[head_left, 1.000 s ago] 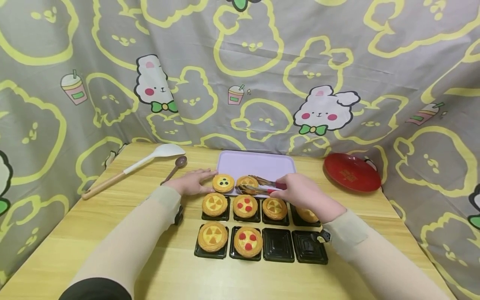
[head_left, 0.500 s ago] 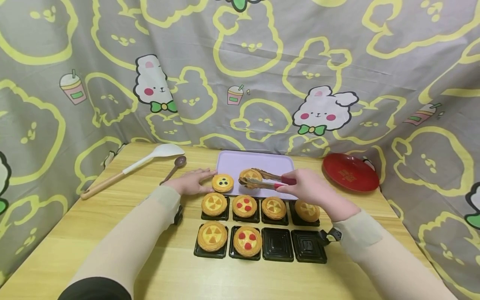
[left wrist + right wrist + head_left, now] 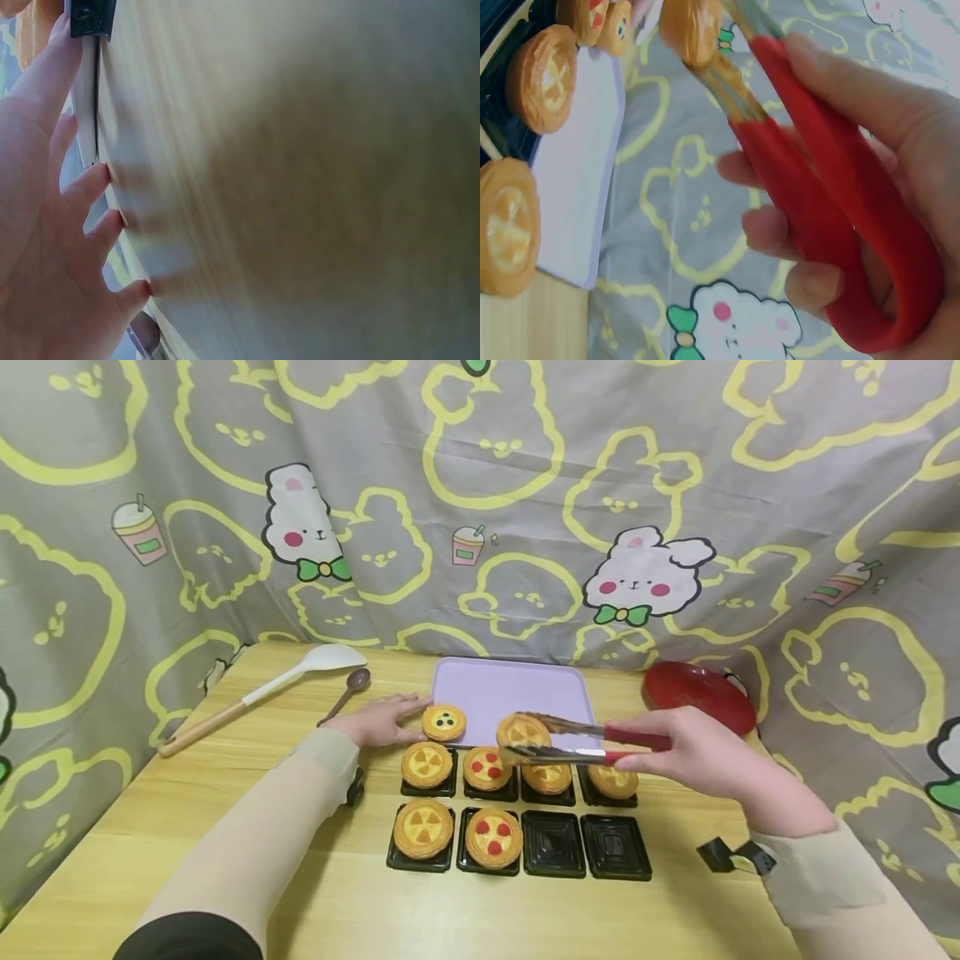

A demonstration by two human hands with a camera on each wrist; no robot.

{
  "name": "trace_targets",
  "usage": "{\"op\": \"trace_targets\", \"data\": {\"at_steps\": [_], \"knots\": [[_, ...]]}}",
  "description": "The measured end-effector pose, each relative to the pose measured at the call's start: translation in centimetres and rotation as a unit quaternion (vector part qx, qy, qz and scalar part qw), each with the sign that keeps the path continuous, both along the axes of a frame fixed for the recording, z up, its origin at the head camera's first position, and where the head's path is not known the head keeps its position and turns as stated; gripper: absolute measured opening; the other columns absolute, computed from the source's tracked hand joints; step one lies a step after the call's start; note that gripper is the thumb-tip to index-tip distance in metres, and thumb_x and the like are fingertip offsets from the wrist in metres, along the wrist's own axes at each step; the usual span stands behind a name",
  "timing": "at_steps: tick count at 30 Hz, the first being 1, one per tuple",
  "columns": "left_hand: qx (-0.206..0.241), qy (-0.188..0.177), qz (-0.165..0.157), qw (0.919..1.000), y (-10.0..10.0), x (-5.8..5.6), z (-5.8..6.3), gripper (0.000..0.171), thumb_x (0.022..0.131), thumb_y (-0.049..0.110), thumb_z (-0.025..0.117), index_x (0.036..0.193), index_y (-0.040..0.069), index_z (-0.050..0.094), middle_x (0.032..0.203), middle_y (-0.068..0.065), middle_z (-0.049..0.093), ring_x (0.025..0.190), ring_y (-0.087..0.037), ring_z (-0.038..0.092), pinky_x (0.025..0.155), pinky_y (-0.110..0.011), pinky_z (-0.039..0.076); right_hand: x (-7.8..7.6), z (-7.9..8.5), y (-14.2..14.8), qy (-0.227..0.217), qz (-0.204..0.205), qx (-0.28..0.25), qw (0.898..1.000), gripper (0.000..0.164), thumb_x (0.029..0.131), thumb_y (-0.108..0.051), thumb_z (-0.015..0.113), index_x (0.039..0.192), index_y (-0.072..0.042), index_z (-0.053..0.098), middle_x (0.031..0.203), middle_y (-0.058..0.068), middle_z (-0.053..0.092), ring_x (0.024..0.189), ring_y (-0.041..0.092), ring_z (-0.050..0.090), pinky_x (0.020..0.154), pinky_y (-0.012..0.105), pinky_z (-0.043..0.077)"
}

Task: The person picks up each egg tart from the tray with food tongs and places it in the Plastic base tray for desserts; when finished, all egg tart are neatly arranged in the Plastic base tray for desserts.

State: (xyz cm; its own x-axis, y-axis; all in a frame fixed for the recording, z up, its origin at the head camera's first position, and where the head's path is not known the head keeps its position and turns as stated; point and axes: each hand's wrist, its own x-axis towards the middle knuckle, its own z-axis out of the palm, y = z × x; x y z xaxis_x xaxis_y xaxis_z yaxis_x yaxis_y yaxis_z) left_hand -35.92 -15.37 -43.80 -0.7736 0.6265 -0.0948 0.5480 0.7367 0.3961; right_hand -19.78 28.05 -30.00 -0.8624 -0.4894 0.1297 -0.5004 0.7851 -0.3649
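My right hand (image 3: 693,752) grips red-handled tongs (image 3: 840,180). Between the tong tips an egg tart (image 3: 522,732) with triangular yellow pieces is held up, above the front edge of the lilac tray (image 3: 510,685). My left hand (image 3: 381,722) rests at the tray's left front corner with fingers spread, beside a tart with dark berries (image 3: 444,722) lying on the tray. In the left wrist view the fingertips (image 3: 97,174) touch the table and tray edge. Tarts sit on the black square bases in front, such as a red-topped tart (image 3: 493,838).
Two black bases, one (image 3: 553,843) beside another (image 3: 615,847), stand bare at the front right. A red plate (image 3: 693,697) lies at the back right, partly behind my right hand. A white ladle with a wooden handle (image 3: 277,689) and a small brown spoon (image 3: 348,693) lie at left.
The tart in the tongs has been lifted off the tray and carried right and toward me. My right hand has moved right with the tongs. My left hand stays put.
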Motion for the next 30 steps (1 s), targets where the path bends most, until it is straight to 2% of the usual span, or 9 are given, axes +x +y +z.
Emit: {"op": "trace_targets", "data": {"at_steps": [4,8,12,18,21,25,30], "knots": [[0.004,-0.011,0.004,0.9999,0.1,0.0,0.2,0.077,0.094,0.045,0.065,0.156,0.015,0.031,0.158,-0.023,0.024,0.142,-0.047,0.023,0.113,-0.063,0.017,2.4,-0.3,1.2,-0.014,0.006,0.002,1.000,0.055,0.080,-0.055,0.074,0.122,-0.018,0.073,0.104,-0.012,0.071,0.077,0.000,0.060,0.064,0.023,0.051],[0.006,-0.014,0.002,0.9999,0.2,0.1,0.3,0.077,0.094,0.043,0.066,0.156,0.014,0.032,0.158,-0.024,0.023,0.142,-0.047,0.023,0.113,-0.063,0.018,4.4,-0.9,1.9,-0.014,0.012,0.027,0.999,0.052,0.080,-0.056,0.073,0.120,-0.021,0.074,0.102,-0.015,0.070,0.076,-0.002,0.057,0.062,0.023,0.049],[0.000,-0.019,0.007,0.9998,0.2,0.1,0.4,0.076,0.095,0.043,0.065,0.156,0.015,0.031,0.159,-0.023,0.023,0.143,-0.046,0.021,0.114,-0.063,0.017,5.6,-2.0,2.4,-0.031,0.009,0.043,0.999,0.051,0.080,-0.058,0.073,0.117,-0.024,0.075,0.104,-0.015,0.070,0.081,-0.002,0.059,0.064,0.024,0.050],[0.001,-0.021,0.007,0.9997,0.2,0.2,0.7,0.077,0.095,0.044,0.065,0.157,0.015,0.030,0.159,-0.022,0.022,0.143,-0.046,0.020,0.114,-0.062,0.016,6.5,-4.0,3.0,-0.018,0.015,0.044,0.999,0.050,0.079,-0.052,0.078,0.116,-0.018,0.076,0.100,-0.018,0.069,0.080,-0.003,0.058,0.064,0.024,0.051],[0.001,-0.015,-0.001,0.9999,0.1,0.2,0.7,0.077,0.095,0.045,0.064,0.156,0.013,0.030,0.158,-0.024,0.023,0.142,-0.047,0.021,0.114,-0.063,0.016,6.6,-4.7,3.1,-0.032,0.015,0.038,0.999,0.051,0.080,-0.049,0.078,0.119,-0.016,0.075,0.101,-0.017,0.070,0.080,-0.002,0.058,0.063,0.023,0.050],[0.005,-0.013,-0.007,0.9999,-0.2,0.1,0.5,0.078,0.094,0.049,0.063,0.156,0.014,0.031,0.157,-0.025,0.024,0.141,-0.049,0.021,0.113,-0.064,0.016,6.7,-5.2,3.0,-0.065,0.010,0.035,0.997,0.054,0.081,-0.051,0.076,0.121,-0.016,0.073,0.108,-0.012,0.071,0.081,0.000,0.059,0.064,0.023,0.050],[0.007,-0.021,-0.003,0.9998,0.0,0.0,0.5,0.079,0.094,0.050,0.063,0.156,0.014,0.031,0.158,-0.024,0.023,0.142,-0.048,0.020,0.114,-0.063,0.016,6.6,-5.6,2.9,-0.060,0.006,0.035,0.998,0.055,0.079,-0.050,0.079,0.121,-0.015,0.073,0.108,-0.011,0.071,0.072,-0.001,0.053,0.060,0.022,0.045]]}}
